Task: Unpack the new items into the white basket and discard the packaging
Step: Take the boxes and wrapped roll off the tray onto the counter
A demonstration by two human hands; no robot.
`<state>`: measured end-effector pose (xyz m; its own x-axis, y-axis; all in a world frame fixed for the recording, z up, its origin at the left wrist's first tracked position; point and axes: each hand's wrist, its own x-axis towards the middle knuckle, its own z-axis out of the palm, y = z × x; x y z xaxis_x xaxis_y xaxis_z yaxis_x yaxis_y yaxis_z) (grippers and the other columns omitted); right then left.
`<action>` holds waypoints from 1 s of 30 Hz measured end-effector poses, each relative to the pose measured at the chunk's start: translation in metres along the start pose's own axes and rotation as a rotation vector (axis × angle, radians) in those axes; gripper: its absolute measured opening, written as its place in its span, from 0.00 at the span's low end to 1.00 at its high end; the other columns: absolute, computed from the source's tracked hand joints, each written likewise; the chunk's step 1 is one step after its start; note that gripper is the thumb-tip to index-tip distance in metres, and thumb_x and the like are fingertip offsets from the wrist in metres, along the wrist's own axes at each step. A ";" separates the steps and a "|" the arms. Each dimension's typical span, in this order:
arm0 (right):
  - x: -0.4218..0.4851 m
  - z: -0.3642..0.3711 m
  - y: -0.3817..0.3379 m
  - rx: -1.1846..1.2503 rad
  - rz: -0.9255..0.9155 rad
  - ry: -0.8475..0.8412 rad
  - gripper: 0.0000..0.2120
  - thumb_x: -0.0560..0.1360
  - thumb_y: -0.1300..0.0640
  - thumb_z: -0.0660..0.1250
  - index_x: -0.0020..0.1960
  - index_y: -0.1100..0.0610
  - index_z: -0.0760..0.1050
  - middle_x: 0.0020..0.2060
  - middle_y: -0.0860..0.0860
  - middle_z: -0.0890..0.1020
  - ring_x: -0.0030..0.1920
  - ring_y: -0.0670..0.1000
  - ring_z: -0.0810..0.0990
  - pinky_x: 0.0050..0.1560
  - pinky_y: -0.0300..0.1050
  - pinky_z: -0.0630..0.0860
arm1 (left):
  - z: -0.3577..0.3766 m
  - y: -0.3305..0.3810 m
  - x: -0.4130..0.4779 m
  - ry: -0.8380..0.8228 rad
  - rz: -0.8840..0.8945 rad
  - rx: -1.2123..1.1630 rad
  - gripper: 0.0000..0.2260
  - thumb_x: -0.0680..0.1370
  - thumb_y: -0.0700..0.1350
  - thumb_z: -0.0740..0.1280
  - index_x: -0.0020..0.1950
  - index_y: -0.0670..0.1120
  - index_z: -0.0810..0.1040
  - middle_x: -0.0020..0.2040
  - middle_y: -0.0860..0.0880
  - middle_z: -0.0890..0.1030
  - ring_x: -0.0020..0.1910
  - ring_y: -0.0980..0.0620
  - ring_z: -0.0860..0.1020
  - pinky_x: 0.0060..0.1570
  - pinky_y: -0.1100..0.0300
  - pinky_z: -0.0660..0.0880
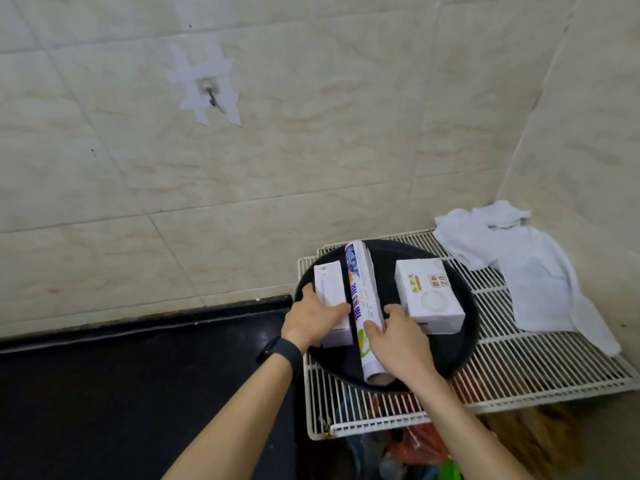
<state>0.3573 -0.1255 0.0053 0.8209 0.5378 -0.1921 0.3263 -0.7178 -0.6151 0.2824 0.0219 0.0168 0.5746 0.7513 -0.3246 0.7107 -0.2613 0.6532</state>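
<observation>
left hand (pixel 313 317): laid flat over small white rectangular carton (pixel 330 299), not clenched
right hand (pixel 398 337): fingers wrapped around long printed wrap roll (pixel 363 303)
tray: round black tray (pixel 464 327), on white wire rack (pixel 540 368)

Small pale box (pixel 330 303): near end covered by the left hand (pixel 313 318), print too small to read.
Long roll box (pixel 363 306): middle of its right side hidden under the right hand (pixel 398 337).
Black round tray (pixel 464 306): near rim hidden behind the right forearm.
Below the wire rack (pixel 519 372): blurred coloured bags (contents unreadable), cut off by the bottom edge.
Forearms: cut off at the bottom edge.
</observation>
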 end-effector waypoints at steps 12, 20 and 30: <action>0.016 -0.002 0.001 0.347 0.107 -0.197 0.16 0.70 0.46 0.74 0.52 0.55 0.80 0.45 0.51 0.85 0.46 0.51 0.84 0.47 0.50 0.82 | -0.008 0.001 -0.008 -0.013 -0.005 -0.111 0.19 0.70 0.58 0.70 0.53 0.47 0.76 0.50 0.48 0.81 0.46 0.47 0.80 0.40 0.47 0.84; 0.014 -0.002 -0.002 0.566 0.018 -0.226 0.14 0.75 0.57 0.72 0.60 0.55 0.78 0.52 0.50 0.84 0.52 0.49 0.83 0.57 0.52 0.80 | -0.020 0.000 -0.018 0.083 0.111 -0.196 0.19 0.70 0.55 0.71 0.58 0.49 0.75 0.53 0.50 0.82 0.48 0.50 0.81 0.43 0.52 0.82; 0.011 -0.005 -0.016 0.565 -0.339 -0.020 0.34 0.71 0.61 0.75 0.72 0.51 0.64 0.61 0.43 0.76 0.57 0.40 0.77 0.55 0.37 0.76 | -0.041 -0.004 -0.051 0.217 0.385 -0.397 0.32 0.71 0.53 0.75 0.70 0.58 0.64 0.56 0.66 0.75 0.57 0.62 0.77 0.53 0.62 0.78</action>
<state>0.3641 -0.1105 0.0170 0.7052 0.7053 0.0721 0.2647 -0.1676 -0.9496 0.2338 0.0094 0.0584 0.6350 0.7651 0.1069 0.2371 -0.3248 0.9156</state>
